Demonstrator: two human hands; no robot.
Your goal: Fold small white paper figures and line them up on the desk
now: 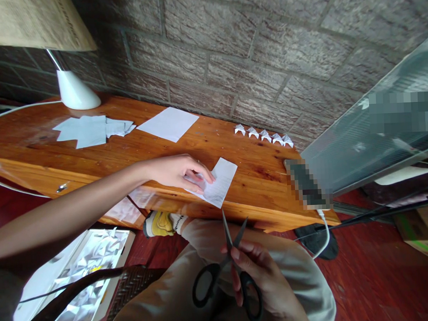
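Observation:
My left hand [186, 172] rests on a small white sheet of paper [222, 179] at the desk's front edge, fingers apart and pressing down on it. Over my lap, my right hand [259, 277] grips a pair of scissors [229, 252] with black handles. The scissor blades are spread and point up toward the desk, just below the paper's near corner. A larger white sheet [170, 124] lies farther back. To its left sits a pile of cut paper pieces [92, 130].
Several small folded paper shapes [265, 135] line the back right of the wooden desk [157, 158]. A phone [307, 185] with a white cable lies at the right end. A lamp [76, 91] stands at the left. Below is a box of folded paper [94, 274].

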